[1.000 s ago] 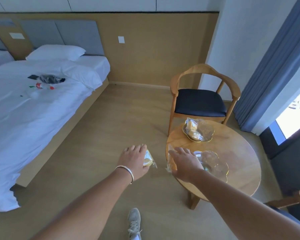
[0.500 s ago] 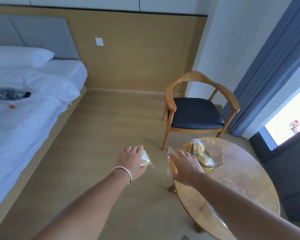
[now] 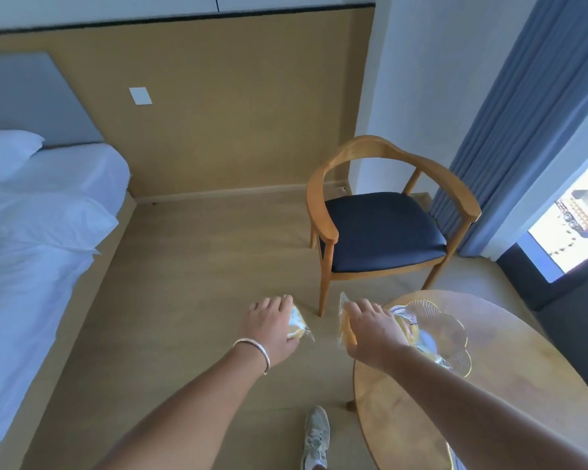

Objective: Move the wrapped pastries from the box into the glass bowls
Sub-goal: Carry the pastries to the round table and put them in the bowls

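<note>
Hovering over the floor, a wrapped pastry is gripped in the left hand; a second pastry is held by the right hand at the counter edge, just beside the glass bowl, where more pastries are seen.

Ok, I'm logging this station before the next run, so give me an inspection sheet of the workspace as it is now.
Surface: round wooden table, lower right.
Job's things: glass bowl on the table, wrapped pastries in it; no box seen.
Clutter: nothing seen on the table.
Hands: left hand grips a pastry over the floor; right hand grips another pastry at the table edge.
Cables: nothing seen.
Surroundings: chair, bed, curtain, window.
</note>
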A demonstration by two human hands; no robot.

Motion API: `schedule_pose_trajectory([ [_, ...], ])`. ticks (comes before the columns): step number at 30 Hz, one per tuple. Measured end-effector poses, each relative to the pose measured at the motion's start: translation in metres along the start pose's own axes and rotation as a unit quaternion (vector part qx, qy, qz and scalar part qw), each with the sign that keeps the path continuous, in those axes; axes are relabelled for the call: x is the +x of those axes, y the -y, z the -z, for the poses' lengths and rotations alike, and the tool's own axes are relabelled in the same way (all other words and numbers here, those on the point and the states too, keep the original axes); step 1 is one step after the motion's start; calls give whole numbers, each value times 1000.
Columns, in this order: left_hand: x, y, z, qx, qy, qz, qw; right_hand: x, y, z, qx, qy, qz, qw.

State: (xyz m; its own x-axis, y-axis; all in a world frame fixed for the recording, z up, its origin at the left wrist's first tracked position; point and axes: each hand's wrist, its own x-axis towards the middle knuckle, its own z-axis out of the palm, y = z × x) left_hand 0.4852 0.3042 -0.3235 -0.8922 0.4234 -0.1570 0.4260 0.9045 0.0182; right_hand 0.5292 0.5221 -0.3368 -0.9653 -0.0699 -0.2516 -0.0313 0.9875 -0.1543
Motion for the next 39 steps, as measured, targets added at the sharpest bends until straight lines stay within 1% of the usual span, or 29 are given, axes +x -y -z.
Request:
schedule_pose_trajectory([
  [5, 90, 4, 17, 28, 14, -24, 999, 65, -31, 11, 26, 22, -31, 999],
  [9, 147, -13, 33, 38, 23, -64, 997, 87, -66, 27, 53, 17, -76, 996],
  [13, 197, -47, 45, 56, 27, -131, 989, 90, -100, 39, 88, -3, -136, 987],
  [16, 231, -79, 49, 56, 20, -201, 978, 83, -126, 44, 104, -17, -185, 977],
  [21, 278, -139, 42, 67, 8, -325, 943, 57, -165, 38, 133, 0, -286, 949],
  [26, 302, -209, 25, 66, 29, -447, 891, 12, -191, 23, 168, 17, -413, 895],
  [30, 308, -249, 10, 68, 45, -523, 849, -15, -194, 13, 193, 29, -496, 846],
  [35, 314, -277, -10, 80, 56, -592, 800, -23, -191, 0, 207, 31, -549, 809],
  [39, 318, -293, -33, 95, 68, -617, 778, -14, -195, -17, 217, 9, -565, 796],
])
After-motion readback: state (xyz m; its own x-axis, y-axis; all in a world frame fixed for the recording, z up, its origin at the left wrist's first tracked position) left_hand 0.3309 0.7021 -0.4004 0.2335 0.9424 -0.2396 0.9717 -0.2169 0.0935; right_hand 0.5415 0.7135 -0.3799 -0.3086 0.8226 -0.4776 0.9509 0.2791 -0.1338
